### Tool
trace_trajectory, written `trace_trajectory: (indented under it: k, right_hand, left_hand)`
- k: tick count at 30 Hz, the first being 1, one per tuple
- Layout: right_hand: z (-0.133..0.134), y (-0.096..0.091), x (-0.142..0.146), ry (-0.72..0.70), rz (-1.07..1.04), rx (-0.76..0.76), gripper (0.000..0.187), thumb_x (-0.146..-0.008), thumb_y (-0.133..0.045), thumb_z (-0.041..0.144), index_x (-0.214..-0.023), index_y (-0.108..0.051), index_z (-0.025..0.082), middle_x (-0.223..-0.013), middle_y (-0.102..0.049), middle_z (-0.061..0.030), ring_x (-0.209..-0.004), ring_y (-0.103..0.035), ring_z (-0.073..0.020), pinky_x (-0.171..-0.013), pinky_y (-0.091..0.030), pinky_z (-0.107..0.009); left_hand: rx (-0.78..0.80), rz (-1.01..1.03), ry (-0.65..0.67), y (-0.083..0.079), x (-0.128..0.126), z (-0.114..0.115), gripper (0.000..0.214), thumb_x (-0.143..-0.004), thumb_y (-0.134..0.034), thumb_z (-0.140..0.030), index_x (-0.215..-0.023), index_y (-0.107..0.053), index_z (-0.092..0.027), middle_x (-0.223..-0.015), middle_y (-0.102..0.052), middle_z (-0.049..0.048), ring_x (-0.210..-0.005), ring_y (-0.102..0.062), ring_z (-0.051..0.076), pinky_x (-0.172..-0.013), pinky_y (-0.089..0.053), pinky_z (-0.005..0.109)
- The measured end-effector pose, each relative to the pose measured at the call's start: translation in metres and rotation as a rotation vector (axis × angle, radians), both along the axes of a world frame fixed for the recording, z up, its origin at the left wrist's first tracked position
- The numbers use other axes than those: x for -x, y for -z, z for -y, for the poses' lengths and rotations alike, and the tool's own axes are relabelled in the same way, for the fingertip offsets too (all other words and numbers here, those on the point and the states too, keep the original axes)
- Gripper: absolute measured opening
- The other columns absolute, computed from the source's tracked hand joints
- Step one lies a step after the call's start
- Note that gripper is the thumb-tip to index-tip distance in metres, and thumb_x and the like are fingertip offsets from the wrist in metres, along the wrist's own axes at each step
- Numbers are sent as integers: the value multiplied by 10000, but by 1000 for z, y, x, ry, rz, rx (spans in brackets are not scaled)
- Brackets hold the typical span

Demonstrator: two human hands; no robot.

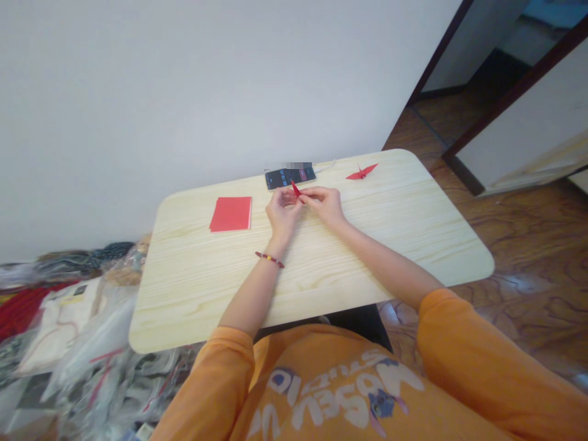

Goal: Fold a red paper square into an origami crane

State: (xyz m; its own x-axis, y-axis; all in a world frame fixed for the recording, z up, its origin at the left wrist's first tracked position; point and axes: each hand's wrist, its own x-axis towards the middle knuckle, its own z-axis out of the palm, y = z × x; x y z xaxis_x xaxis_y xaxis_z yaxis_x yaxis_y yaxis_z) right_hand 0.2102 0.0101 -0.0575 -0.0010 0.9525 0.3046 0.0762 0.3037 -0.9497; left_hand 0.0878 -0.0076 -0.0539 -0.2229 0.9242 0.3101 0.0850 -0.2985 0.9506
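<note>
Between my two hands, just in front of the phone, is a small piece of folded red paper (296,189) with a narrow point sticking up. My left hand (282,211) pinches it from the left, its fingers curled. From the right, my right hand (324,203) grips the same paper between thumb and fingertips. The fingers cover the lower part of the fold. A finished red paper crane (362,173) with spread wings rests at the back right of the table. Left of my hands lies a stack of square red paper (231,214).
A phone (290,176) with a lit screen and a white cable (327,166) lies at the back of the pale wooden table (197,294), by the wall. Clothes and plastic bags (92,331) are piled at the left. A doorway opens at the right.
</note>
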Motion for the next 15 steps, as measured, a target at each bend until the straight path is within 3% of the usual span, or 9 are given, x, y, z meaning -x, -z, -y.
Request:
trace_trajectory:
  k: [10,15]
  right_hand:
    - [-1,1,3,43,-118,29,110,-681,-698,269,-743,-676,180,-750,-723,-21,-711,-682,-166,-759,-565,-325]
    - [-6,1,2,7,-261,87,161,-632,-739,266,-716,-628,184,-763,-706,-15,-743,-674,-161,-793,-550,-323]
  left_hand:
    - [38,83,27,-2,-4,0,294,-692,-768,-234,-959,-653,-194,-803,-696,18,-735,-653,128,-756,-517,272]
    - [33,79,12,-2,-5,0,240,-691,-781,-262,-897,-703,-164,-846,-728,55,-747,-671,139,-769,-534,284]
